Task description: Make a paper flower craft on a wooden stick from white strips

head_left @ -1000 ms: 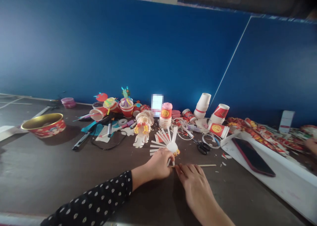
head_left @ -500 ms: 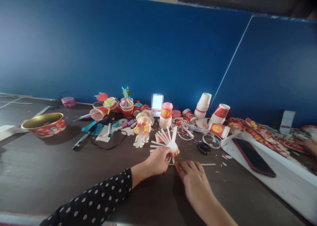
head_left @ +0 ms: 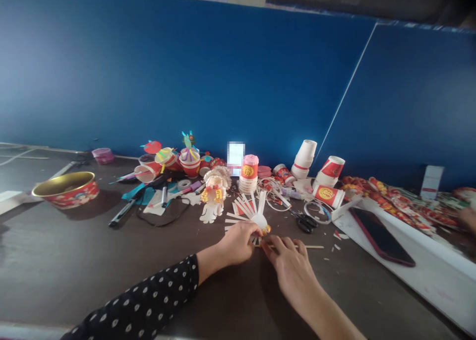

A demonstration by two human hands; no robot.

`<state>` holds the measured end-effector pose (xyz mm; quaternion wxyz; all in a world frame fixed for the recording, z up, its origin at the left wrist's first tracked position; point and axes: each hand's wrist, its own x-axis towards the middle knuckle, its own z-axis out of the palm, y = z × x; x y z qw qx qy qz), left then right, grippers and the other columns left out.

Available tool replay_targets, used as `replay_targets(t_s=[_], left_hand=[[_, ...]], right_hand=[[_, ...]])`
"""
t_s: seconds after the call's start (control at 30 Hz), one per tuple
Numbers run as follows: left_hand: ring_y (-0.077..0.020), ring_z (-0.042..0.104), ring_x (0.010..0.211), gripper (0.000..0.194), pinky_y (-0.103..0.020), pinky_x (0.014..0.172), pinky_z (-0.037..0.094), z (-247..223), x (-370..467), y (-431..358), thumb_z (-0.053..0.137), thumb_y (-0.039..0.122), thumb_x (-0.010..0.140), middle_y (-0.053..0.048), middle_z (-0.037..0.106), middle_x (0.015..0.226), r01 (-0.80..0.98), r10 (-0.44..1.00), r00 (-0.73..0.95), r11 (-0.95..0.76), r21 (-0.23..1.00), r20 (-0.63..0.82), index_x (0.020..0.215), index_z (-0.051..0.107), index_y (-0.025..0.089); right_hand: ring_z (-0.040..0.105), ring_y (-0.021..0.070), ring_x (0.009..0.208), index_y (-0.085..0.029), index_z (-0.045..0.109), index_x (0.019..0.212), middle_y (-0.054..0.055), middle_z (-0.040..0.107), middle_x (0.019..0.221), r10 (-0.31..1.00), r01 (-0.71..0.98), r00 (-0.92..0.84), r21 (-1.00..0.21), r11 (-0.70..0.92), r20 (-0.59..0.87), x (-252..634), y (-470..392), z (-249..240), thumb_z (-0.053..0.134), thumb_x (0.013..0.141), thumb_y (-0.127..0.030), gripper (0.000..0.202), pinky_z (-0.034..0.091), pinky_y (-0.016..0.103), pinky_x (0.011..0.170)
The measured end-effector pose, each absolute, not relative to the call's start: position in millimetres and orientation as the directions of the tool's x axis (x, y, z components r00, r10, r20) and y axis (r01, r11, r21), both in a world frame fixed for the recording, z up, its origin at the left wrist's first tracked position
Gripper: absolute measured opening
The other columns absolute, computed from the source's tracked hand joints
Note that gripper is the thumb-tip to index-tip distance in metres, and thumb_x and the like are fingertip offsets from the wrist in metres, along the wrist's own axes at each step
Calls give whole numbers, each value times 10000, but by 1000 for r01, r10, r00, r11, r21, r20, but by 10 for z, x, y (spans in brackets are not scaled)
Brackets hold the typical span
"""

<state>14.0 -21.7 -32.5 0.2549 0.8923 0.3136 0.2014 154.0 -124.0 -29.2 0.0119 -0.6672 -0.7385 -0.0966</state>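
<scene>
A white paper cup cut into fanned strips (head_left: 248, 212) lies on the dark table (head_left: 111, 265) in the middle. My left hand (head_left: 238, 241) pinches its lower edge, fingers closed on the strips. My right hand (head_left: 290, 268) lies flat beside it, fingertips touching the cup's base and pressing on a thin wooden stick (head_left: 310, 246) that runs off to the right.
Black scissors (head_left: 305, 222), stacked red-and-white paper cups (head_left: 304, 159), decorated cups (head_left: 189, 162), markers and tape crowd the far side. A gold-rimmed bowl (head_left: 67, 187) sits left. A dark phone (head_left: 381, 236) rests on a white board at right, where another person's hand (head_left: 469, 217) shows.
My right hand has slid a little forward and left along the stick, up to the cup's base. My left hand keeps its hold on the strips.
</scene>
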Motion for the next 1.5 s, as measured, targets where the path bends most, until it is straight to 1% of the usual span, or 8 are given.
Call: replay_targets(t_s=[0.23, 0.43, 0.67, 0.77, 0.9, 1.1, 1.33, 1.5], left_hand=[[-191, 596, 816, 229, -244, 712, 449, -347, 147, -226, 595, 149, 656, -45, 664, 864, 451, 684, 696, -652, 610, 217, 880, 639, 161], [-190, 586, 866, 83, -263, 785, 433, -362, 168, -212, 634, 149, 693, -39, 665, 876, 359, 613, 747, -698, 619, 257, 763, 677, 162], [-183, 588, 821, 161, -267, 760, 445, -379, 195, -234, 589, 80, 706, -52, 671, 860, 377, 620, 738, -706, 599, 267, 774, 712, 159], [-173, 590, 777, 143, -255, 722, 447, -382, 211, -247, 583, 103, 718, -51, 669, 831, 396, 633, 725, -706, 588, 272, 729, 714, 158], [-165, 591, 760, 126, -244, 705, 446, -394, 229, -245, 589, 131, 724, -47, 665, 828, 421, 652, 707, -700, 578, 275, 698, 710, 156], [-172, 589, 777, 132, -251, 714, 441, -391, 228, -231, 582, 138, 723, -45, 665, 811, 445, 657, 708, -700, 558, 259, 697, 709, 164], [-180, 584, 784, 201, -256, 713, 434, -374, 221, -249, 505, 89, 704, -48, 659, 824, 432, 636, 724, -720, 543, 267, 719, 693, 160], [-174, 574, 755, 232, -243, 676, 426, -388, 222, -237, 461, 45, 674, -54, 636, 786, 521, 737, 626, -638, 568, 254, 766, 652, 138]], right_hand=[[476, 206, 921, -274, 579, 1095, 48, 576, 1081, 970, 982, -140, 156, 110, 197, 1569, -1181, -341, 398, 888, -162, 297, 289, 360, 783], [471, 206, 901, -261, 593, 1095, 48, 589, 1036, 976, 987, -126, 122, 106, 176, 1540, -1184, -316, 368, 903, -167, 310, 296, 348, 763], [491, 194, 889, -246, 595, 1111, 56, 608, 974, 966, 987, -153, 82, 138, 209, 1544, -1203, -299, 368, 883, -126, 344, 305, 324, 780], [501, 186, 927, -213, 556, 1175, 57, 619, 1031, 950, 983, -185, 60, 176, 250, 1578, -1239, -350, 401, 845, -80, 388, 280, 326, 860], [504, 184, 999, -211, 570, 1153, 55, 610, 1116, 935, 979, -199, 97, 178, 294, 1624, -1271, -441, 424, 821, -62, 392, 243, 347, 911], [524, 210, 956, -230, 575, 1139, 63, 619, 1088, 957, 981, -172, 134, 143, 235, 1588, -1245, -409, 453, 828, -104, 358, 248, 415, 913], [520, 219, 953, -224, 593, 1114, 62, 629, 1040, 986, 991, -118, 75, 110, 121, 1528, -1206, -287, 401, 839, -68, 370, 238, 456, 923], [515, 231, 954, -220, 571, 1146, 66, 609, 1093, 987, 989, -111, 109, 99, 116, 1552, -1161, -321, 390, 857, -92, 364, 273, 465, 897]])
